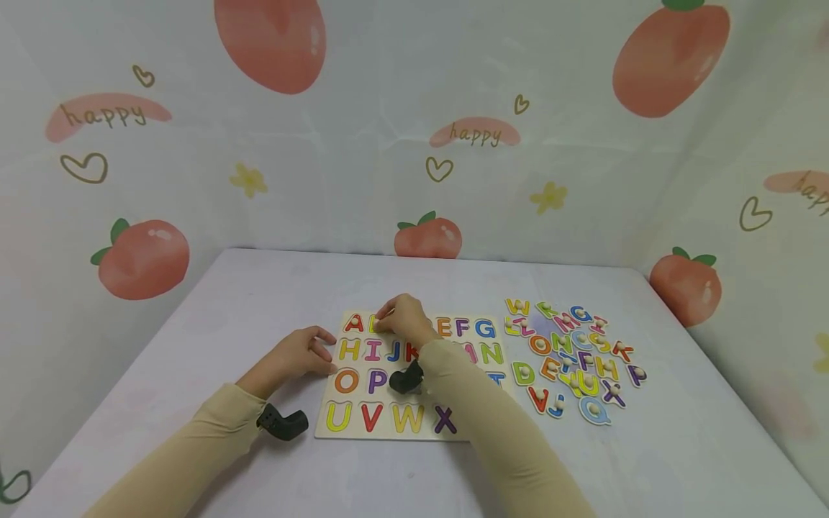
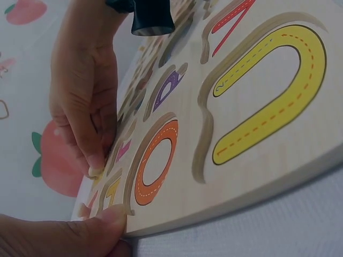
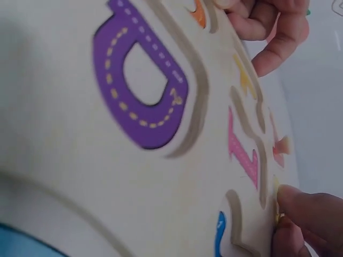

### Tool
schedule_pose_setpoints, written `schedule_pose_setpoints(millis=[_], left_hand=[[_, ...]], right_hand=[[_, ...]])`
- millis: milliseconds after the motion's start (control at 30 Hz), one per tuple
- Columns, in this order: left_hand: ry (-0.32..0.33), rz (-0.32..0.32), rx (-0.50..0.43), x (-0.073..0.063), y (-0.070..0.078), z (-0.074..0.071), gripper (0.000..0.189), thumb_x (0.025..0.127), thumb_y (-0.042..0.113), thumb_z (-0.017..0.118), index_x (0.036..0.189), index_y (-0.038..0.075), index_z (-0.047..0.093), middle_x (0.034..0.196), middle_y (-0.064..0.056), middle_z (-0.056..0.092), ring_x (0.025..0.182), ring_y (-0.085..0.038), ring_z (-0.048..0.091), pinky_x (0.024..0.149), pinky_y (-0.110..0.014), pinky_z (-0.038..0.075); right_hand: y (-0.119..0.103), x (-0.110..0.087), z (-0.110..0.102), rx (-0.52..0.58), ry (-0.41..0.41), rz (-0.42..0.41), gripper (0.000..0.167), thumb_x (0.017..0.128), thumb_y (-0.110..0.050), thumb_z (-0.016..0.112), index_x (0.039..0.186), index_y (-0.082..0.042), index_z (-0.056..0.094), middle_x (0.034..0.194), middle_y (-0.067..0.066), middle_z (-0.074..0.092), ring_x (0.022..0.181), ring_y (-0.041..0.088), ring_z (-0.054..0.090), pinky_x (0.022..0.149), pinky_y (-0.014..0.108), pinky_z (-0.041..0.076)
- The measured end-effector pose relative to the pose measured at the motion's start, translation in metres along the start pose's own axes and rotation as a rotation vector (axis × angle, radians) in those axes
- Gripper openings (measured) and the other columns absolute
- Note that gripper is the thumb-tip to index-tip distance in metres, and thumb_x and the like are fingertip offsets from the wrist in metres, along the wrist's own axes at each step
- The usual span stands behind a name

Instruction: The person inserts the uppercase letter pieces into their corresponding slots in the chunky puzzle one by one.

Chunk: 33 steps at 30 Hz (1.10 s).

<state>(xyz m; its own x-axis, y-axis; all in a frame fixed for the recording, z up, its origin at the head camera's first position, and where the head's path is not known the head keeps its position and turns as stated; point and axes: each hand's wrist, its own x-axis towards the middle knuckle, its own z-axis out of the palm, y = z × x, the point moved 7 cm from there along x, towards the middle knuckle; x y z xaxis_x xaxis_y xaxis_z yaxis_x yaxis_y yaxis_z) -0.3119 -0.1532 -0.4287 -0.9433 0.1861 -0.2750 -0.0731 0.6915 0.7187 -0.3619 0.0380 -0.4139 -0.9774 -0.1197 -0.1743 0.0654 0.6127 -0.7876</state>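
Observation:
A wooden alphabet puzzle board (image 1: 414, 434) lies on the table, its letter recesses printed in colours. My left hand (image 1: 299, 357) holds its left edge, the thumb (image 2: 110, 217) on the rim beside the orange O recess. At the top row, my right hand (image 1: 404, 319) pinches a yellow letter piece (image 3: 276, 199) by its knob, at the second recess; the fingers hide most of the piece. Just left of it, a red letter A piece (image 1: 353, 323) with a knob sits in the board. The right forearm covers part of the board's middle.
Several loose knobbed letter pieces lie in a cluster right of the board, among them a green D (image 1: 523, 373), a red V (image 1: 537, 399) and a light blue Q (image 1: 594, 411). A patterned cloth (image 1: 363, 180) hangs behind the white table (image 1: 259, 288).

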Motion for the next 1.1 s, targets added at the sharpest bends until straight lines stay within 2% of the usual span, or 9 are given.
schedule_pose_setpoints(millis=[167,333,600,867,1033,1100], left_hand=[[0.006,-0.004,0.006,0.001,0.000,0.000,0.054,0.075,0.012,0.081,0.121,0.000,0.055,0.086,-0.006,0.063,0.076,-0.018,0.056,0.069,-0.030,0.045],[0.005,-0.012,0.012,0.002,-0.001,0.000,0.055,0.074,0.013,0.081,0.121,0.000,0.055,0.086,-0.006,0.064,0.076,-0.018,0.056,0.069,-0.030,0.044],[0.003,-0.026,0.016,0.002,0.003,0.003,0.055,0.075,0.014,0.081,0.121,0.001,0.055,0.088,-0.006,0.065,0.077,-0.018,0.057,0.071,-0.031,0.044],[0.006,-0.047,0.017,0.002,0.004,0.002,0.055,0.074,0.014,0.082,0.121,0.002,0.055,0.088,-0.006,0.065,0.078,-0.018,0.057,0.071,-0.031,0.044],[0.007,-0.051,-0.001,0.002,0.006,0.001,0.055,0.074,0.012,0.082,0.121,0.001,0.055,0.086,-0.006,0.065,0.076,-0.018,0.057,0.069,-0.030,0.045],[0.005,-0.052,-0.004,0.001,0.007,0.001,0.055,0.074,0.011,0.082,0.120,0.001,0.055,0.086,-0.006,0.064,0.076,-0.018,0.056,0.068,-0.029,0.044]], right_hand=[[-0.001,-0.004,-0.007,0.044,-0.056,-0.036,0.023,0.082,-0.017,0.077,0.102,-0.009,0.070,0.089,0.006,0.067,0.072,0.014,0.062,0.065,0.024,0.049],[0.001,-0.010,-0.026,0.013,-0.071,-0.063,0.027,0.083,-0.021,0.077,0.107,-0.012,0.070,0.094,0.003,0.067,0.081,0.015,0.062,0.075,0.028,0.051],[0.020,-0.038,-0.090,0.072,-0.091,-0.131,0.033,0.086,-0.021,0.073,0.116,-0.009,0.067,0.100,0.005,0.067,0.090,0.019,0.062,0.086,0.048,0.048],[0.060,-0.061,-0.159,0.047,-0.042,-0.153,0.035,0.090,-0.021,0.068,0.121,-0.004,0.063,0.105,0.011,0.066,0.097,0.023,0.064,0.090,0.046,0.048],[0.094,-0.067,-0.198,0.080,-0.015,-0.082,0.047,0.092,-0.027,0.066,0.129,0.000,0.056,0.115,0.014,0.062,0.106,0.030,0.060,0.095,0.047,0.046],[0.108,-0.070,-0.213,0.091,0.003,-0.055,0.052,0.092,-0.031,0.066,0.132,0.000,0.053,0.119,0.014,0.060,0.109,0.032,0.059,0.096,0.044,0.047]])
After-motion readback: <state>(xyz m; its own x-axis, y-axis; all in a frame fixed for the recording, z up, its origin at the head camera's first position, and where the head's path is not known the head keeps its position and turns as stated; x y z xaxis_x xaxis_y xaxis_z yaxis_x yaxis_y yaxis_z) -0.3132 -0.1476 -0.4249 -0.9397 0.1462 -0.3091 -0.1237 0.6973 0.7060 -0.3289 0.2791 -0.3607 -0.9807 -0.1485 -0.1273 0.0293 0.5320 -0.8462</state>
